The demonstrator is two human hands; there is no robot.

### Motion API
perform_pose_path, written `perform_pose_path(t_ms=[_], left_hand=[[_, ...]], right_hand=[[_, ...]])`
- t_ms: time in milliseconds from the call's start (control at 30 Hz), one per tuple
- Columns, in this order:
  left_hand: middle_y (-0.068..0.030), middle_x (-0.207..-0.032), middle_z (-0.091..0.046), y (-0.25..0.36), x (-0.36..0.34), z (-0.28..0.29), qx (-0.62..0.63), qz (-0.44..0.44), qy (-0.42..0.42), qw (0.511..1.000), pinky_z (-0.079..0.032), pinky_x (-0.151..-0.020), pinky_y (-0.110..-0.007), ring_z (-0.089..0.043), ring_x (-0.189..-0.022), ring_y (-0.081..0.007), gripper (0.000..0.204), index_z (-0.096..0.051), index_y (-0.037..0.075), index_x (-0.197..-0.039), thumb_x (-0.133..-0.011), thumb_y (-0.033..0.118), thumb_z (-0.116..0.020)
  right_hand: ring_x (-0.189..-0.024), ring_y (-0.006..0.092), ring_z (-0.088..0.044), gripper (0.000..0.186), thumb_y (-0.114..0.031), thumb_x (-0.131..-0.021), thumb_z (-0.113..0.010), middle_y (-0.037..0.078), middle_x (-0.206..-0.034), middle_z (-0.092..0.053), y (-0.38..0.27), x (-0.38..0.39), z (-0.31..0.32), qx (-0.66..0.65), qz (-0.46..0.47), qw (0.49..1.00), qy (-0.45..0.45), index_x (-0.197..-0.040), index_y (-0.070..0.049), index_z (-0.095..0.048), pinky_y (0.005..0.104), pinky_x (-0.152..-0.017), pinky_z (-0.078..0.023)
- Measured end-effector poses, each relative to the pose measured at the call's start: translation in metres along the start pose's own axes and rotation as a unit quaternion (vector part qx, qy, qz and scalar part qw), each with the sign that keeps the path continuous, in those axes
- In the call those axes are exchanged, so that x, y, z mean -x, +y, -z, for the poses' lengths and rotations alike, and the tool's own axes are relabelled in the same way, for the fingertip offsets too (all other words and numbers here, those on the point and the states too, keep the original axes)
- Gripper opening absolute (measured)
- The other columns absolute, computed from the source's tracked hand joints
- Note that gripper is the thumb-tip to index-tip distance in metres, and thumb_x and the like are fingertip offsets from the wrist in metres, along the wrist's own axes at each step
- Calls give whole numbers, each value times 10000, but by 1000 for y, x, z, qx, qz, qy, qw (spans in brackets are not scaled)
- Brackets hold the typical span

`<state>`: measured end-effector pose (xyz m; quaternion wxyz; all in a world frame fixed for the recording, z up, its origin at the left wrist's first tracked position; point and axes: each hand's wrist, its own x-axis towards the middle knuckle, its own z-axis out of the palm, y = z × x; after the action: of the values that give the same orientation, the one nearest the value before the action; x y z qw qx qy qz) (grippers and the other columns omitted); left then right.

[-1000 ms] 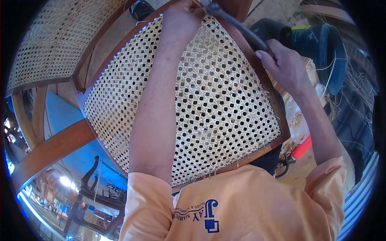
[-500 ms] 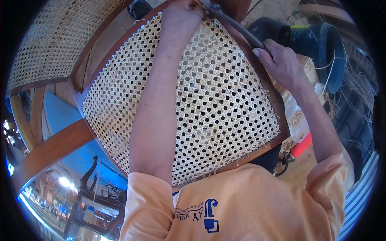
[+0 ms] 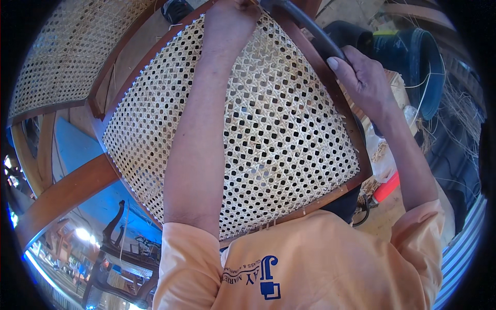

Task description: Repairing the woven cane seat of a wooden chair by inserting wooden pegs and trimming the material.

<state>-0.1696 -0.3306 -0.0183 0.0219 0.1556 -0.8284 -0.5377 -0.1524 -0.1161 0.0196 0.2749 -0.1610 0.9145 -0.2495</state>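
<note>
A woven cane panel (image 3: 279,139) with open holes stretches across a reddish-brown wooden frame (image 3: 360,135) in front of me. My left arm reaches over the panel, and my left hand (image 3: 231,23) is closed at the far corner. Whatever its fingers pinch there is cut off by the top edge of the view. My right hand (image 3: 366,77) grips the dark handle of a hammer (image 3: 315,32), which slants up and left toward the left hand. The hammer's head lies at the top edge, close beside the left fingers, and shows only in part.
Another cane-covered wooden piece (image 3: 57,57) stands at the far left, above a curved wooden rail (image 3: 67,199) and a blue sheet (image 3: 82,150). Right of the frame are a dark green bucket (image 3: 421,67), loose cane strands (image 3: 460,108) and a red object (image 3: 386,187). Short pegs (image 3: 268,225) stick up along the near frame edge.
The hammer has shifted slightly, its head now farther up at the top edge. My right hand has turned a little with it. The left hand stays at the far corner.
</note>
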Motion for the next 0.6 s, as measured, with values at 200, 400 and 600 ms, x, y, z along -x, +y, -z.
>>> perform_pose_path(t_ms=[200, 400, 600], left_hand=[[-159, -830, -637, -66, -15, -4, 208, -201, -22, 957, -467, -706, -324, -622, -783, -235, 198, -618, 20, -936, -774, 102, -539], [-162, -836, -638, -67, -21, -6, 215, -218, -7, 952, -470, -699, -331, -622, -772, -251, 194, -620, 26, -932, -785, 105, -523], [-183, -805, -622, -32, -4, -14, -207, -81, 141, 965, -472, -669, -409, -602, -758, -349, 197, -614, 31, -912, -798, 174, -542]], right_hand=[[-550, 267, -473, 370, -345, -869, -512, 180, -616, -498, -4, -5, -3, 62, -37, 997, -30, -802, 18, -507, 380, -553, -395], [-533, 210, -425, 385, -352, -868, -512, 149, -578, -455, -3, -5, -5, 80, -18, 996, -19, -784, 23, -504, 347, -529, -376], [-553, 152, -409, 332, -313, -865, -511, 110, -585, -424, -13, 14, 10, 7, -54, 998, -3, -817, 15, -518, 308, -517, -358]])
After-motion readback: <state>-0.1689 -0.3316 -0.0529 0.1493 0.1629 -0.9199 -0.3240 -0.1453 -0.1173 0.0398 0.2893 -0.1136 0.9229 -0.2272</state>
